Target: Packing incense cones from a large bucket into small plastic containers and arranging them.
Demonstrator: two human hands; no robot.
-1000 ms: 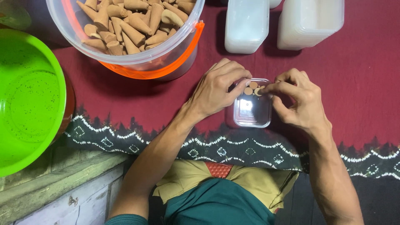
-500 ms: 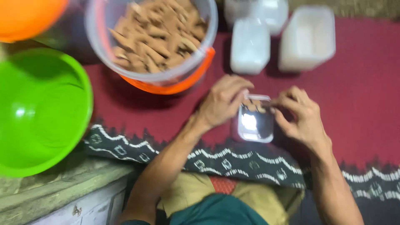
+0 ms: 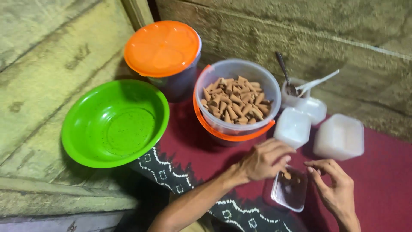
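I see my left hand (image 3: pixel 262 162) curled over the far rim of a small clear square plastic box (image 3: pixel 290 189), its fingers closed on what looks like a brown cone, though I cannot tell how firmly; my right hand (image 3: pixel 337 187) hovers at the box's right edge, fingers bent and apparently holding nothing. The box lies on a dark red patterned cloth (image 3: pixel 377 180) spread over the floor, near the cloth's near edge, with a few brown cones (image 3: pixel 286 175) already inside. Just beyond it stands a clear round plastic tub with an orange rim (image 3: pixel 237 103), heaped with brown cone-shaped pieces. My judgement: the small box is light and could slide or tip under a nudge from either hand, spilling its cones onto the cloth. The tub sits close behind my left hand, so a careless lift could knock its rim. To the right, white lidded square plastic containers (image 3: pixel 339 137) crowd the far right of the cloth, and a small cup holding spoons (image 3: pixel 294 92) stands behind them, easy to topple. Open room lies on the bare red cloth to the right of the box. To the left, a green round plastic bowl (image 3: pixel 113 124) and an orange-lidded bucket (image 3: pixel 163 49) sit well apart from my hands.
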